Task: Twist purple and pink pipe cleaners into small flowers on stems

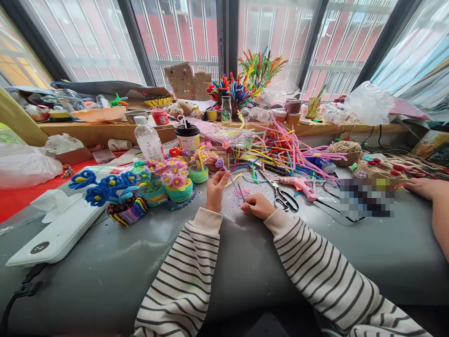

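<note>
My left hand [217,192] is closed in a pinch on a purple pipe-cleaner flower [219,163], whose thin stem slants down to the right. To its right, my right hand [258,206] is closed around a thin, pointed metal tool [240,189]. The tool's tip is near the flower stem; whether they touch I cannot tell, and its handle is hidden in the fingers. Pink fuzz clippings [242,193] lie on the table between the hands. Black-handled scissors [286,199] rest open just beyond my right hand.
Potted pipe-cleaner flowers [177,175] and a white device [59,229] stand left. Behind are a lidded cup [187,135] and a bottle [147,140]. A pink glue gun [300,187], loose pipe cleaners [291,145] and twine [345,152] lie right. Another person's arm [435,201] rests at far right.
</note>
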Motion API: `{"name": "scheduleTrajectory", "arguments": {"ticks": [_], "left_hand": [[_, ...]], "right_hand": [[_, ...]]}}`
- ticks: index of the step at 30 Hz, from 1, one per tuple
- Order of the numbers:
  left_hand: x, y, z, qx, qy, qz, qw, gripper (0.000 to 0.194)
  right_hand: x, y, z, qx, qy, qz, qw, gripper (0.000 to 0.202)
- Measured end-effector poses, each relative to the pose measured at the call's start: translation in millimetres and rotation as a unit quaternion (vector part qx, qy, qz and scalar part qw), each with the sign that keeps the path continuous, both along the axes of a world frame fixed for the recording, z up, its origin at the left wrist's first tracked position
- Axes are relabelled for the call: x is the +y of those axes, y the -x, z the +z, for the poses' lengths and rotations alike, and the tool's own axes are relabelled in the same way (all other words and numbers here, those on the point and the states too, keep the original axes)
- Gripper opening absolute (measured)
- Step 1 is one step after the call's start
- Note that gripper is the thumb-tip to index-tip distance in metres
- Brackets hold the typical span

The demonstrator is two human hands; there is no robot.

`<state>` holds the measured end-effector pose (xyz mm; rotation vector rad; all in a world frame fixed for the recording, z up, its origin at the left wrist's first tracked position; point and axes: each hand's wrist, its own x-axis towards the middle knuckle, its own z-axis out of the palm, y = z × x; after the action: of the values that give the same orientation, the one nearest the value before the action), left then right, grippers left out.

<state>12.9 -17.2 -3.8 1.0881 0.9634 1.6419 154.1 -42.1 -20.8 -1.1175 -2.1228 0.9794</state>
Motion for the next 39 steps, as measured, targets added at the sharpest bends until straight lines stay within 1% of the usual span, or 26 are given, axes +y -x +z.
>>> {"name": "scheduleTrajectory", "arguments": {"ticks": [4, 8, 14, 18, 23, 26, 31, 33, 36, 39], "left_hand": [[-2.0, -2.8, 1.3, 0.006, 0.004, -0.025, 1.000, 0.015], [-4.1, -3.6, 2.5, 0.017, 0.004, -0.034, 0.999, 0.014], [-3.0, -3.1, 2.1, 0.026, 0.003, -0.033, 0.999, 0.014], [-0.7, -2.1, -0.1, 0.005, 0.005, -0.034, 0.999, 0.014], [-0.3, -0.6, -0.1, -0.015, 0.013, -0.028, 0.999, 0.016], [-1.0, -0.2, 0.5, -0.023, 0.015, -0.029, 0.999, 0.015], [-1.4, -1.2, -0.4, -0.032, 0.027, -0.063, 0.997, 0.016], [-2.1, -2.2, -0.2, -0.019, 0.029, -0.080, 0.996, 0.016], [-4.1, -3.7, 1.5, 0.006, 0.027, -0.094, 0.995, 0.015], [-5.3, -4.2, 2.7, 0.020, 0.024, -0.098, 0.995, 0.014]], "right_hand": [[-0.7, -0.8, 0.9, -0.032, -0.004, 0.044, 0.999, 0.072], [-2.7, 1.2, 2.7, -0.051, -0.007, 0.052, 0.997, 0.071], [-3.7, 5.5, 0.9, -0.030, 0.001, 0.009, 1.000, 0.061], [-2.6, 6.9, -3.2, -0.025, -0.027, -0.025, 0.999, 0.054], [-0.4, 5.4, -4.5, 0.005, -0.044, -0.057, 0.997, 0.053], [0.3, 3.1, -2.8, 0.008, -0.035, -0.040, 0.999, 0.056], [-0.6, -1.2, 0.3, -0.028, -0.029, 0.045, 0.998, 0.070], [-1.0, -2.4, 1.5, -0.044, -0.027, 0.065, 0.997, 0.072], [-1.5, -3.0, 2.9, -0.050, -0.030, 0.071, 0.996, 0.071], [-2.5, -1.8, 3.8, -0.043, -0.036, 0.054, 0.997, 0.067]]}}
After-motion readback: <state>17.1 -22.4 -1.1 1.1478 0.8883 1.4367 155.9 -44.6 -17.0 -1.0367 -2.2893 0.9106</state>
